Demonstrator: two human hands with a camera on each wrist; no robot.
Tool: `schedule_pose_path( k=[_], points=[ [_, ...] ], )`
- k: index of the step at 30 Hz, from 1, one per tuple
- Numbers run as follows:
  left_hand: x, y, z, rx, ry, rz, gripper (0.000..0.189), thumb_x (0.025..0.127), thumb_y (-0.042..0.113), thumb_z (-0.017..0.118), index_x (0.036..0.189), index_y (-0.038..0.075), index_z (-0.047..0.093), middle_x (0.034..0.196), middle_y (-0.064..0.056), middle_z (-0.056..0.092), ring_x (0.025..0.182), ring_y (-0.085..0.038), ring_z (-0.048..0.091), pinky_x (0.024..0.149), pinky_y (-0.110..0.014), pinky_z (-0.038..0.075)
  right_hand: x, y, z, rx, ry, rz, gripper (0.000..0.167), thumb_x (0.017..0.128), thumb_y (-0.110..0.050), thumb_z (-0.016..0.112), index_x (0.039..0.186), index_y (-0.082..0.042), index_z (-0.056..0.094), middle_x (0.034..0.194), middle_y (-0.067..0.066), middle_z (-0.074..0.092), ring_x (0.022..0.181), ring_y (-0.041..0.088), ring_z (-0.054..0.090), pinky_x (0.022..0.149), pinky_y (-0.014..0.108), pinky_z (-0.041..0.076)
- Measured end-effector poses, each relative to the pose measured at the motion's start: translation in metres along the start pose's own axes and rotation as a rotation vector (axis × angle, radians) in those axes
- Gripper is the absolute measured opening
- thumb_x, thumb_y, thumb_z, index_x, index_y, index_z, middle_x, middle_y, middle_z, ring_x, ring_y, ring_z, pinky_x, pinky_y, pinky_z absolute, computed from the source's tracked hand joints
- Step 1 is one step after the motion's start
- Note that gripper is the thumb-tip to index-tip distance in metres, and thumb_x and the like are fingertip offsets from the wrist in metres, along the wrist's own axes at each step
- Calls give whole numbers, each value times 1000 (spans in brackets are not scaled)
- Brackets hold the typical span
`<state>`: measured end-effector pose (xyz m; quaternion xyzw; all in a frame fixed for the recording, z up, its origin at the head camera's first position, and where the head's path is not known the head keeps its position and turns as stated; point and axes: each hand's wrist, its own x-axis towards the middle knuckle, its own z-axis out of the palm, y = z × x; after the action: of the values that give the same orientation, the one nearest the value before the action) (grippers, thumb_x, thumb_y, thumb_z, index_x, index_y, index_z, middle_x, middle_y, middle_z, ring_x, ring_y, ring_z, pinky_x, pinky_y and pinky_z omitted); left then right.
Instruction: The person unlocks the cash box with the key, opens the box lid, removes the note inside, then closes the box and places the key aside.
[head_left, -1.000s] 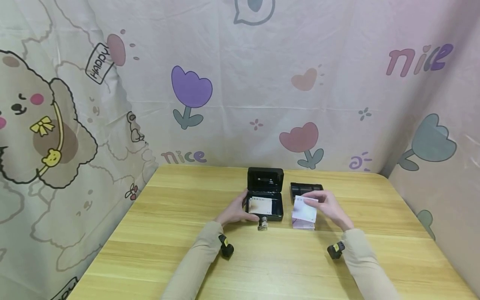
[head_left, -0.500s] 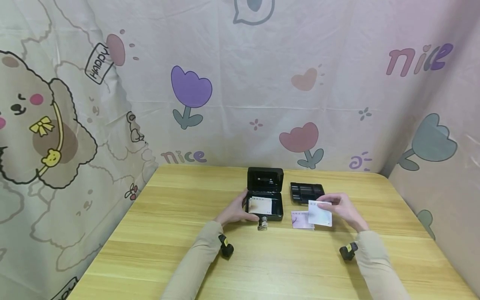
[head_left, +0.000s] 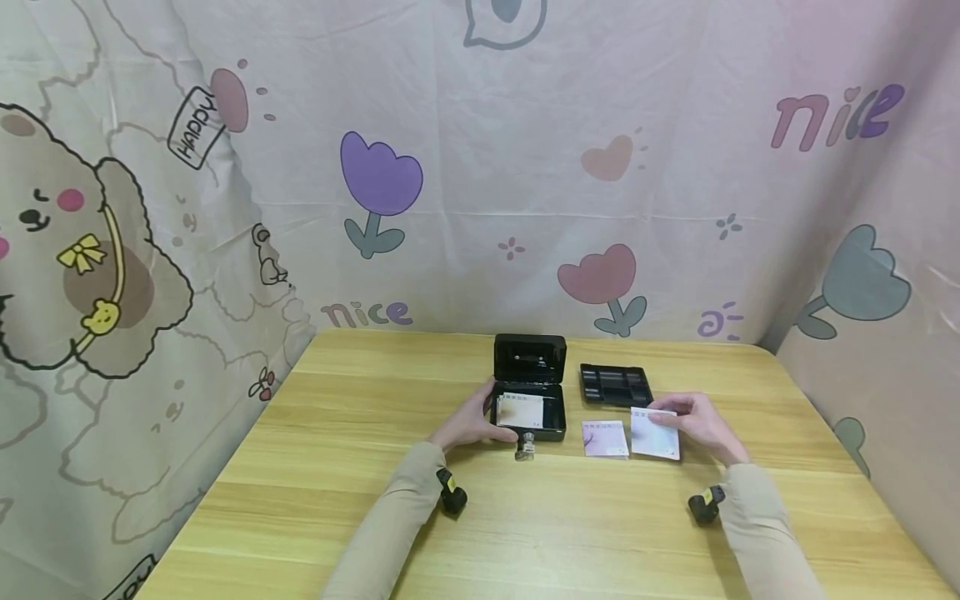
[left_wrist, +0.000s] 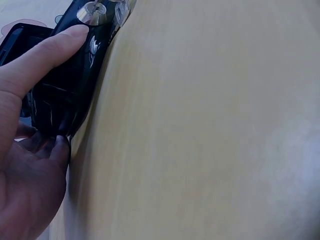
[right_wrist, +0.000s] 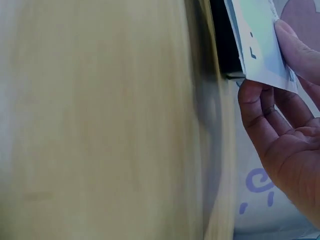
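Pinching a flat, pale paper slip (head_left: 655, 439) between thumb and curled fingers of the right hand (head_left: 699, 423), over the smooth wood-grain table (head_left: 540, 533), just right of a purplish slip (head_left: 604, 440). Looking nearly square, with printed edge toward the patterned backdrop (head_left: 450, 167) and long axis unclear. Clasping with the left hand (head_left: 468, 422) a glossy black box (head_left: 551, 435) with raised lid (head_left: 529, 359), pale cards (head_left: 521, 412) inside and round metal lock (left_wrist: 91, 14). Held close before a black compartmented tray (head_left: 615, 386).

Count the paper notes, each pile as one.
3: a pile in the cash box, a purple note on the table, a white note in the right hand; others may be hidden.
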<state>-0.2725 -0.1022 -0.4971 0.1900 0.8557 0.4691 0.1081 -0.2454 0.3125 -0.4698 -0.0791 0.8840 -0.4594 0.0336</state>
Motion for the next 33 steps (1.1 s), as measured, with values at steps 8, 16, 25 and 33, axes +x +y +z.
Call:
schedule_pose_path(
  k=[8,16,25,33],
  points=[
    [0,2,-1,9,0,-2,126,72,32,92,160,-4,9,168,-23,11,155,-38,21,129,-47,21,2,4,0,-22,-18,-5,28,88,-15,76,107,6,73,109,21,74,85,-1,60,73,16,49],
    [-1,4,-1,1,2,3,124,72,30,91,160,-4,10,168,-23,11,155,-38,21,129,-47,21,8,3,5,-102,-23,-4,22,85,-10,77,99,6,73,99,19,75,82,8,62,71,18,50],
    [-1,3,-1,23,3,4,124,72,30,91,160,-3,11,168,-22,12,155,-37,21,129,-47,19,12,2,11,-219,-7,14,16,82,-9,79,94,0,74,94,14,74,85,18,63,75,27,49],
    [-1,3,-1,26,1,1,123,72,31,91,160,-3,11,169,-22,12,155,-37,20,129,-47,20,11,3,15,-260,15,-30,14,80,-9,81,89,-1,74,88,11,73,82,17,60,73,27,48]
  ],
)
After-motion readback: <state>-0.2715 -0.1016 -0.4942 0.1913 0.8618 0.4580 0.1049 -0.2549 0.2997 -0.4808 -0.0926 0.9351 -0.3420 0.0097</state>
